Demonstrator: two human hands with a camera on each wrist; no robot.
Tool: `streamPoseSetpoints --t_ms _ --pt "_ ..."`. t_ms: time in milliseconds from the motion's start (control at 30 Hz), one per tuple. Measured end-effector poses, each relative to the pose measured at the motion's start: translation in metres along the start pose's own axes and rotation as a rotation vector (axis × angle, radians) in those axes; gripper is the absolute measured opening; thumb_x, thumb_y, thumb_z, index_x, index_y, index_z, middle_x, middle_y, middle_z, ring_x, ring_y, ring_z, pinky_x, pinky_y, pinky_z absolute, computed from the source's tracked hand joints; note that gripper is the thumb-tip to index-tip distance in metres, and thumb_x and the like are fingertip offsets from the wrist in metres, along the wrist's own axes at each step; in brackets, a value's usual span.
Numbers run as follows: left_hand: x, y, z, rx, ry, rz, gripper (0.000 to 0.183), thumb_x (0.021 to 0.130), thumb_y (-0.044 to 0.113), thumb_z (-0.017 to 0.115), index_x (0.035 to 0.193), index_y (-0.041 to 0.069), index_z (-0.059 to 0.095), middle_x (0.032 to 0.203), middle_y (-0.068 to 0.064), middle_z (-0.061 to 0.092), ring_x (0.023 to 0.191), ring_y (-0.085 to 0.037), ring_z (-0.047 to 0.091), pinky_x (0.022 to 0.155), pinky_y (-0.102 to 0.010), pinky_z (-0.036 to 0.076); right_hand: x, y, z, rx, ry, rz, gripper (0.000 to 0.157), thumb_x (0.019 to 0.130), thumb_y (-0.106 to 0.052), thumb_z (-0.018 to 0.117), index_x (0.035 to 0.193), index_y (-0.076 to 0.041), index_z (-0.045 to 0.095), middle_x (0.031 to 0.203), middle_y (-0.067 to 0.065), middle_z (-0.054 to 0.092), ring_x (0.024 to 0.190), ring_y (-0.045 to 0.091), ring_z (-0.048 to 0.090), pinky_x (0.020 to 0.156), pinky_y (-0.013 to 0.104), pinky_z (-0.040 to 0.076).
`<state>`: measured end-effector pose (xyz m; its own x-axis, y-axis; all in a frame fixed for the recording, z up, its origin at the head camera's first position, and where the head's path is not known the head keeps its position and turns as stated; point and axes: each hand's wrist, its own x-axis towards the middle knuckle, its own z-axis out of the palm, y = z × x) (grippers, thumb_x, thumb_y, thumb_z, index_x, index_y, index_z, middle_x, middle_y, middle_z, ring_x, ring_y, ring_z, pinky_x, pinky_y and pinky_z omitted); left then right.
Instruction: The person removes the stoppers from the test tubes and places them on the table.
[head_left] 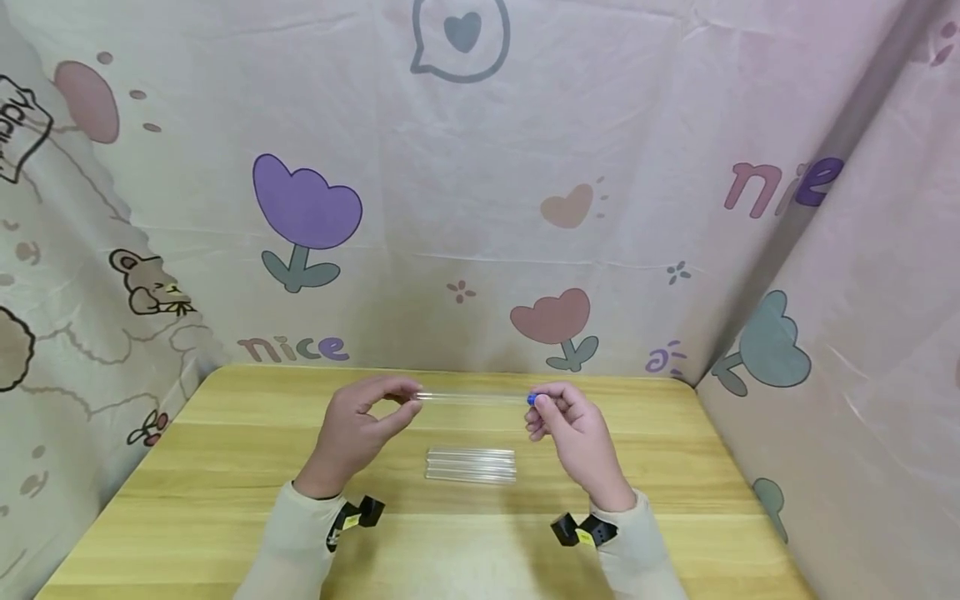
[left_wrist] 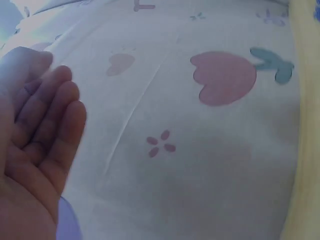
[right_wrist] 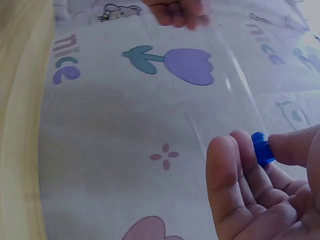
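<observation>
Above the table's far part, a clear tube is held level between the two hands. My left hand pinches its left end between thumb and forefinger; in the left wrist view the left hand's other fingers are loosely bent and the tube cannot be made out. At the right end sits a small blue cap, which my right hand pinches with thumb and fingers. The right wrist view shows this blue cap up close; how far it sits on the tube is hidden by the fingers.
Several clear tubes lie side by side on the wooden table, nearer to the body than the hands. A patterned cloth hangs behind the table and along both sides.
</observation>
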<state>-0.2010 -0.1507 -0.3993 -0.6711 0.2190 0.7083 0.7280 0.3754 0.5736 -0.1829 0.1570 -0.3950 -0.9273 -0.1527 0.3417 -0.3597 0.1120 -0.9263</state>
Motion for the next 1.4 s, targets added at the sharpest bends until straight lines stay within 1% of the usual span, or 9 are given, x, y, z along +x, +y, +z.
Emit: streamPoseSetpoints --t_ms 133,233,367,500,700,833,1067,1233,1400 --pt "0.0 0.003 -0.001 0.068 -0.077 -0.025 0.023 0.09 0.005 0.079 0.11 0.016 0.075 0.099 0.01 0.073 0.087 -0.006 0.067 0.076 -0.025 0.058 -0.002 0.0 -0.001 0.05 0.042 -0.021 0.015 0.106 -0.007 0.057 0.111 0.007 0.062 0.09 0.02 0.065 0.075 0.019 0.067 0.068 0.03 0.061" --pt "0.0 0.004 -0.001 0.131 -0.101 -0.008 0.023 0.091 0.007 0.079 0.113 0.012 0.073 0.1 0.009 0.072 0.088 -0.006 0.066 0.073 -0.026 0.059 -0.003 0.002 -0.001 0.078 0.024 -0.014 0.018 0.107 -0.009 0.056 0.111 0.008 0.06 0.09 0.017 0.064 0.075 0.018 0.067 0.068 0.031 0.061" --pt "0.0 0.004 -0.003 0.2 -0.097 0.038 0.023 0.089 0.01 0.081 0.111 0.012 0.074 0.098 0.008 0.072 0.086 -0.006 0.066 0.068 -0.023 0.058 -0.002 0.003 -0.001 0.118 0.02 -0.007 0.023 0.108 -0.014 0.057 0.113 0.009 0.06 0.09 0.012 0.066 0.074 0.016 0.067 0.068 0.033 0.062" --pt "0.0 0.005 -0.006 0.228 -0.095 0.064 0.022 0.089 0.01 0.082 0.11 0.013 0.074 0.097 0.009 0.071 0.085 -0.005 0.065 0.066 -0.022 0.057 -0.001 0.003 -0.001 0.138 0.042 -0.001 0.024 0.107 -0.015 0.059 0.112 0.009 0.061 0.088 0.008 0.066 0.073 0.018 0.067 0.067 0.032 0.061" --pt "0.0 0.008 -0.007 0.26 -0.116 0.054 0.021 0.089 0.012 0.082 0.109 0.013 0.075 0.095 0.011 0.071 0.083 -0.003 0.064 0.064 -0.022 0.055 -0.002 0.004 0.001 0.135 0.063 0.001 0.024 0.106 -0.014 0.06 0.111 0.01 0.061 0.088 0.014 0.066 0.073 0.016 0.067 0.068 0.031 0.061" --pt "0.0 0.008 -0.007 0.294 -0.12 0.062 0.022 0.089 0.014 0.083 0.109 0.014 0.075 0.095 0.009 0.071 0.082 -0.003 0.064 0.064 -0.021 0.054 -0.003 0.004 0.005 0.151 0.111 -0.012 0.021 0.104 -0.009 0.062 0.109 0.011 0.062 0.087 0.017 0.066 0.072 0.018 0.067 0.067 0.031 0.061" --pt "-0.003 0.006 -0.006 0.335 -0.134 0.064 0.022 0.088 0.017 0.084 0.107 0.016 0.075 0.095 0.007 0.073 0.081 -0.006 0.067 0.064 -0.022 0.055 -0.004 0.007 0.012 0.179 0.136 -0.004 0.022 0.103 -0.01 0.064 0.107 0.012 0.061 0.089 0.014 0.066 0.075 0.014 0.066 0.068 0.031 0.061" --pt "-0.003 0.007 -0.005 0.364 -0.152 0.051 0.02 0.088 0.018 0.084 0.107 0.015 0.076 0.094 0.009 0.072 0.08 -0.005 0.067 0.064 -0.021 0.054 -0.003 0.008 0.012 0.15 0.129 0.009 0.021 0.105 -0.012 0.062 0.106 0.009 0.061 0.086 0.01 0.063 0.074 0.015 0.064 0.067 0.03 0.06" --pt "-0.002 0.008 -0.005 0.392 -0.169 0.029 0.02 0.09 0.02 0.082 0.108 0.015 0.076 0.093 0.01 0.072 0.08 -0.005 0.067 0.063 -0.021 0.053 -0.002 0.009 0.011 0.103 0.122 0.034 0.023 0.107 -0.017 0.059 0.107 0.005 0.062 0.08 0.008 0.06 0.067 0.014 0.06 0.06 0.027 0.057"
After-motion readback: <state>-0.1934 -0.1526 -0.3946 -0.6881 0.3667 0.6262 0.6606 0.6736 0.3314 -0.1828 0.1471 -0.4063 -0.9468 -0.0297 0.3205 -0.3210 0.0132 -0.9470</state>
